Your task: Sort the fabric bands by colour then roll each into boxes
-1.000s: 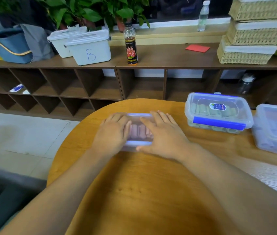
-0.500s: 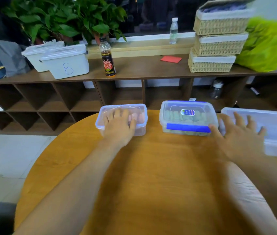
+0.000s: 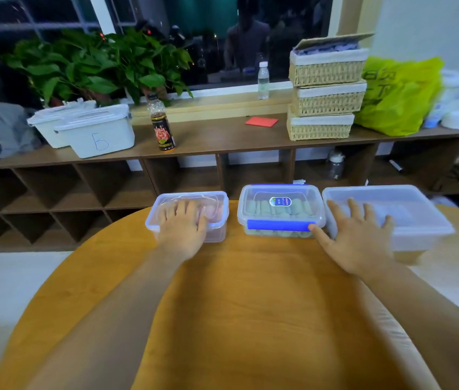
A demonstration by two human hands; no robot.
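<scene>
Pink-roll box [image 3: 222,233]: shut; left hand [image 3: 183,232] on top, fingers [image 3: 187,209] straight and spread; pink rolls [image 3: 214,212] inside; far left of worktop [image 3: 250,305].
Green-roll box [image 3: 318,205]: middle, blue clip [image 3: 279,225] shut, green rolls [image 3: 279,211] inside.
Large box [image 3: 419,215]: far right; right hand [image 3: 360,243] flat on top, fingers [image 3: 353,209] wide; contents a pale blur.
Unclear: whether the right thumb touches the green-roll box.

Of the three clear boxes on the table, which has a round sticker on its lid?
The middle box, with green rolls and a solid blue latch. The left box with pink rolls and the larger right box show no sticker.
</scene>
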